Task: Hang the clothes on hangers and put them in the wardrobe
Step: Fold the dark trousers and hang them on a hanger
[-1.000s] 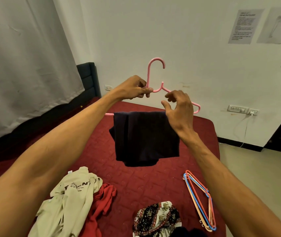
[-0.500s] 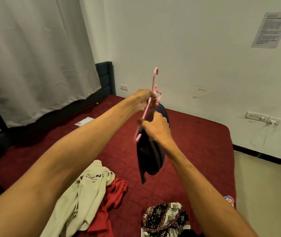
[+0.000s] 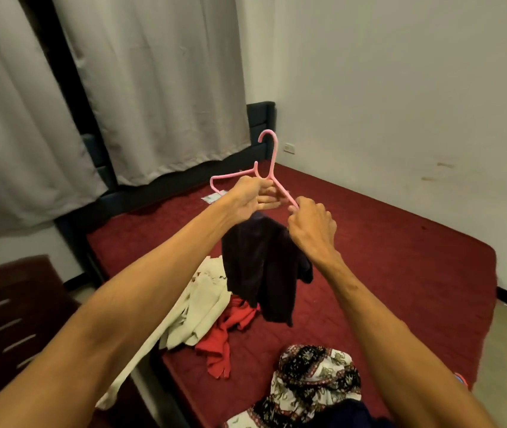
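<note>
A pink plastic hanger (image 3: 269, 156) is held up over the red bed (image 3: 400, 242), hook upward. My left hand (image 3: 250, 199) grips it at the neck below the hook. My right hand (image 3: 311, 225) holds the hanger's right arm near its end. A dark navy garment (image 3: 261, 267) is draped over the hanger and hangs below both hands. On the bed lie a cream shirt (image 3: 203, 301), a red garment (image 3: 224, 335) and a black-and-white patterned garment (image 3: 311, 378).
Grey curtains (image 3: 153, 88) hang at the back left above a dark headboard (image 3: 261, 118). A dark wooden drawer unit (image 3: 8, 319) stands at the lower left beside the bed. White wall to the right, pale floor at the far right edge.
My view has swung left, bringing the curtains and drawer unit in. The hanger turned from edge-on to show its hook and left arm, with the dark garment still hanging from it.
</note>
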